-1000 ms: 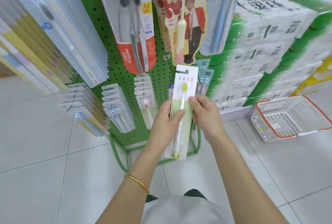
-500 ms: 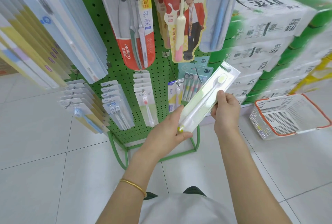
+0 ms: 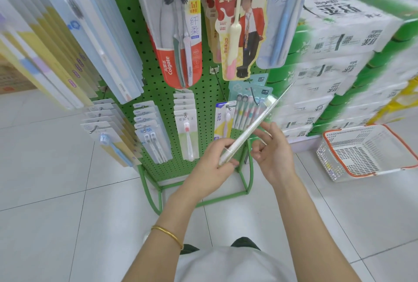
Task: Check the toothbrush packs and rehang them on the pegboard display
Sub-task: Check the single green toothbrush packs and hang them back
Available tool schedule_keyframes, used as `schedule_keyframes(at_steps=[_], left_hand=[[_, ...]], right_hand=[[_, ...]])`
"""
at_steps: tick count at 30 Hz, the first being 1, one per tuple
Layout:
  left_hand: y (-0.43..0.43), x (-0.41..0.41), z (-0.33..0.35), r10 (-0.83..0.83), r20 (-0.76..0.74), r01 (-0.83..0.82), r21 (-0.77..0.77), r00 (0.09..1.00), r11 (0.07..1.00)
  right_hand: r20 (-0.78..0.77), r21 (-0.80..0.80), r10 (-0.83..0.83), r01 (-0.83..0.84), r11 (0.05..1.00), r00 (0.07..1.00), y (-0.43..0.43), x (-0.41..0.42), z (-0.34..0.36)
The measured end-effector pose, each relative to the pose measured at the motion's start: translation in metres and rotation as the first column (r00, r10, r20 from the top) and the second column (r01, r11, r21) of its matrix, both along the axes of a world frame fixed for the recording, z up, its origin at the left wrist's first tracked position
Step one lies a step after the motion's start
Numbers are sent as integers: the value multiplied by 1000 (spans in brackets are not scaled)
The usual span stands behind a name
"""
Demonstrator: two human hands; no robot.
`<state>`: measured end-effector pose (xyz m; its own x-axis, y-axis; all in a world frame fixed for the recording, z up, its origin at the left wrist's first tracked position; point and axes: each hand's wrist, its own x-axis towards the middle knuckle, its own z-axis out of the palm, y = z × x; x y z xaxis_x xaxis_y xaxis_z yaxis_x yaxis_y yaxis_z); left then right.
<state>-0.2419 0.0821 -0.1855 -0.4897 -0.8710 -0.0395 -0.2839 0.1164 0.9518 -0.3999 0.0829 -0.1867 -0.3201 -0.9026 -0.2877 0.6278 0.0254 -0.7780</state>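
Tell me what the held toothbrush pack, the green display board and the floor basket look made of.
Slim translucent toothbrush pack in the left hand: probably glossy clear plastic over card; its edge looks see-through. Green perforated pegboard: likely painted metal, with even punched holes. White orange-rimmed basket: moulded plastic lattice, matte.
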Motion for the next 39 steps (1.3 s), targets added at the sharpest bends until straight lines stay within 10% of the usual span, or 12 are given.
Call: schedule_keyframes(at_steps=[13, 24, 39], left_hand=[[-5, 7, -3, 137, 125, -150, 98, 983, 984], [-23, 8, 32, 510, -342, -515, 84, 789, 853], [-30, 32, 24, 473, -589, -170, 495, 655, 852]], right_hand=[[-419, -70, 205, -257, 964, 884, 3, 10, -1], [-624, 91, 516, -601, 794, 587, 3, 17, 2], [-487, 173, 755, -799, 576, 439, -6, 43, -19]])
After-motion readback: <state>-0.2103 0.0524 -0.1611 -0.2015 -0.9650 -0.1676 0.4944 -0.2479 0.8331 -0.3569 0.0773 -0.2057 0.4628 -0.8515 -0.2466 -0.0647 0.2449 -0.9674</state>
